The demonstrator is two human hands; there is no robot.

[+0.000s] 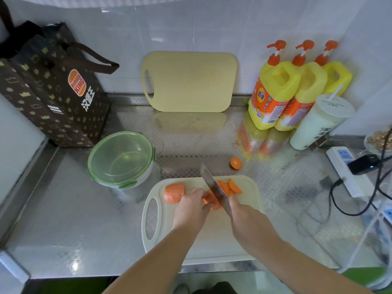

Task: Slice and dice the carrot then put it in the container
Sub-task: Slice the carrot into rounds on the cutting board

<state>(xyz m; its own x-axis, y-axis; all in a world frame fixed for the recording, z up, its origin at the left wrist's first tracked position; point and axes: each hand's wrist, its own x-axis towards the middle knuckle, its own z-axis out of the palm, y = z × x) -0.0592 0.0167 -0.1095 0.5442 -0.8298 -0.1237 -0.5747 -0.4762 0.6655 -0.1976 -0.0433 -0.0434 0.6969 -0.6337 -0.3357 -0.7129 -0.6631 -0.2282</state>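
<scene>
Container (pixel 121 160): green lid on, nothing visible inside; stands on bench (pixel 63 209), left of cutting board (pixel 212 240).
Carrot piece (pixel 212 201): on board, pinned under my left hand (pixel 193 200), fingers curled.
Slices (pixel 231 187): beside blade.
Knife (pixel 214 187): my right hand (pixel 244 217) clamped round its handle.

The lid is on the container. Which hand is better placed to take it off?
Probably the left hand: the container sits on its side of the board, and it only holds a carrot piece. The right hand grips the knife.
</scene>
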